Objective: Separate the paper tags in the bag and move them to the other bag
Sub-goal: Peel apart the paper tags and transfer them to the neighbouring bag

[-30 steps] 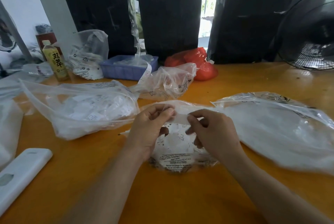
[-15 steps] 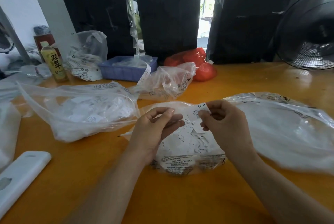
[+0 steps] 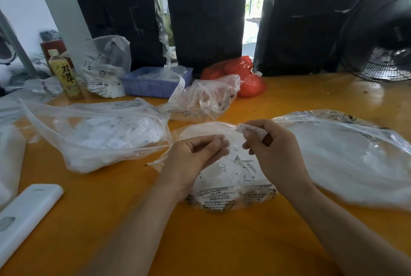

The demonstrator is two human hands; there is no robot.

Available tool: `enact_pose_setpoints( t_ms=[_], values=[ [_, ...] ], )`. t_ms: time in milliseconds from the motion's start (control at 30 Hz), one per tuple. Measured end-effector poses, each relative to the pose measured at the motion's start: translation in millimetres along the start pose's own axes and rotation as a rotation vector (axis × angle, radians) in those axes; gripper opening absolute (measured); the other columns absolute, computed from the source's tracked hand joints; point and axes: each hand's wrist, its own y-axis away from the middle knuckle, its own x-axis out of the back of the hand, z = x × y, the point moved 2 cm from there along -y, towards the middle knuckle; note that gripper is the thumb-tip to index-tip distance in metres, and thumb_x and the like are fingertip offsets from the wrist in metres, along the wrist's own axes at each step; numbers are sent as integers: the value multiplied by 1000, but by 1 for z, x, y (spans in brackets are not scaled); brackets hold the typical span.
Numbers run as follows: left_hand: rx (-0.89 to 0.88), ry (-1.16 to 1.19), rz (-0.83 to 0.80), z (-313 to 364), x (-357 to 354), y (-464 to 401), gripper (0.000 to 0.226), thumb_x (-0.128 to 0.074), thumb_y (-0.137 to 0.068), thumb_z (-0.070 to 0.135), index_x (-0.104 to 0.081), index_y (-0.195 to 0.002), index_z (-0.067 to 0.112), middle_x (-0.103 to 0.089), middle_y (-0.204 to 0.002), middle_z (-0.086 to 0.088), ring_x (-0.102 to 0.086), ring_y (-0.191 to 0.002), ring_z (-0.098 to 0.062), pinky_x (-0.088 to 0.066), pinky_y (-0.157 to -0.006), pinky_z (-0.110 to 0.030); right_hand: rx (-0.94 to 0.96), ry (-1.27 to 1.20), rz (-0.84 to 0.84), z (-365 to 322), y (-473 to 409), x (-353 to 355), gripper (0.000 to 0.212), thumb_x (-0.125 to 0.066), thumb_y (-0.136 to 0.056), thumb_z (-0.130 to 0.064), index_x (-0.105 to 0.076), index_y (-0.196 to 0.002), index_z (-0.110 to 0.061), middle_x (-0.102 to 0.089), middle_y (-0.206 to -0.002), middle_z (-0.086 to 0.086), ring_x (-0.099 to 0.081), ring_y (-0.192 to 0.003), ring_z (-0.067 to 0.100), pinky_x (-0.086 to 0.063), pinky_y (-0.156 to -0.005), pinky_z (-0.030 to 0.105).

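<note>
Paper tags [image 3: 239,164] lie loose inside the small clear bag [image 3: 231,198] at the centre of the orange table [image 3: 222,242], directly under your two hands. Its near end carries black printed warning text, and the tags inside show as white slips with small dark print.

Your right hand [image 3: 273,153] has its fingers curled and pinches one small white tag [image 3: 244,128] between thumb and fingertips, holding it just above the far edge of that bag, at about 12 o'clock from the bag's middle. Your left hand [image 3: 195,160] sits at about 9 o'clock from the bag, fingers curled inward over the bag's left edge; it is blurred there, so you cannot tell from the picture whether it is holding plastic or a tag.

At about 9 o'clock from your hands, apart from the small bag, lies a larger clear bag [image 3: 95,133] with its mouth open toward the centre and a heap of white tags [image 3: 120,133] inside it. At 3 o'clock a big flat clear bag [image 3: 347,155] of white contents spreads toward the table's right edge.

Farther off, at 12 o'clock, you have a crumpled clear bag [image 3: 209,100], a red bag [image 3: 242,75] behind it, and a blue tray [image 3: 153,84] at 11 o'clock. A yellow-labelled bottle [image 3: 65,77] stands at 10 o'clock, a white flat case [image 3: 24,215] lies at 8 o'clock, and a black fan [image 3: 382,37] stands at 2 o'clock.
</note>
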Motion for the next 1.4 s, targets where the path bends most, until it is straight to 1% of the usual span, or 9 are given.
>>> enact_pose_setpoints(
  t_ms=[200, 467, 633, 733, 900, 1067, 1200, 1300, 1400],
  values=[
    [-38, -128, -18, -2, -1, 1, 34, -84, -78, 28, -83, -107, 11, -80, -108, -15, -78, -106, -27, -60, -90, -24, 77, -13, 8, -4, 0, 2, 21, -72, -95, -24, -62, -109, -37, -73, -89, -16, -73, -82, 6, -60, -71, 26],
    [-47, -226, -26, -4, -1, 2, 43, -87, -71, 37, -83, -107, 14, -81, -106, -11, -78, -104, -24, -61, -92, -27, 124, 145, 12, -2, 3, -3, 20, -74, -94, -21, -63, -109, -29, -72, -85, -15, -70, -76, 3, -57, -68, 23],
    [-67, -397, -29, -4, 1, 2, 34, -86, -80, 34, -82, -111, 20, -82, -105, 2, -77, -105, -13, -59, -96, -23, 152, 183, 24, -2, 3, -4, 19, -74, -95, -21, -65, -110, -26, -70, -86, -18, -67, -80, 1, -55, -70, 19],
    [-62, -376, -26, -5, 2, 2, 39, -84, -78, 38, -81, -112, 19, -82, -106, 0, -78, -105, -15, -60, -96, -26, 196, 258, -16, -1, 3, -5, 17, -69, -98, -17, -65, -114, -24, -68, -86, -18, -66, -80, 3, -53, -69, 18],
    [-58, -370, -16, -6, 2, 1, 39, -79, -83, 37, -81, -114, 13, -82, -101, -4, -79, -98, -19, -62, -85, -24, 314, 368, -54, -4, 2, -5, 24, -55, -103, -7, -71, -116, -19, -62, -98, -13, -60, -79, -3, -45, -69, 8],
    [-52, -399, 18, -4, 1, 2, 25, -79, -81, 40, -83, -102, 29, -83, -97, 0, -80, -89, -17, -64, -69, -27, 211, 286, -86, -3, 1, -4, 32, -65, -100, -14, -66, -129, -27, -64, -93, -22, -64, -84, -1, -48, -71, 6],
    [-64, -401, 51, -4, 0, 4, 18, -79, -79, 43, -83, -95, 36, -83, -94, 1, -79, -81, -17, -63, -63, -27, 115, 184, -55, 0, 3, -6, 20, -70, -97, -25, -65, -115, -30, -72, -85, -20, -68, -79, -3, -52, -69, 9],
    [-75, -380, 86, -3, 0, 4, 17, -79, -84, 40, -83, -99, 33, -82, -94, -2, -79, -81, -21, -64, -63, -29, 104, 176, -43, -2, 2, -6, 7, -71, -96, -33, -70, -101, -37, -69, -83, -27, -67, -79, -3, -50, -67, 9],
    [-53, -375, 102, -3, 2, 2, 23, -77, -90, 35, -83, -110, 24, -82, -98, -4, -79, -83, -25, -64, -67, -31, 104, 184, -95, -4, 5, -8, 8, -74, -92, -39, -69, -98, -39, -64, -86, -38, -65, -77, -1, -50, -66, 10]
  ],
)
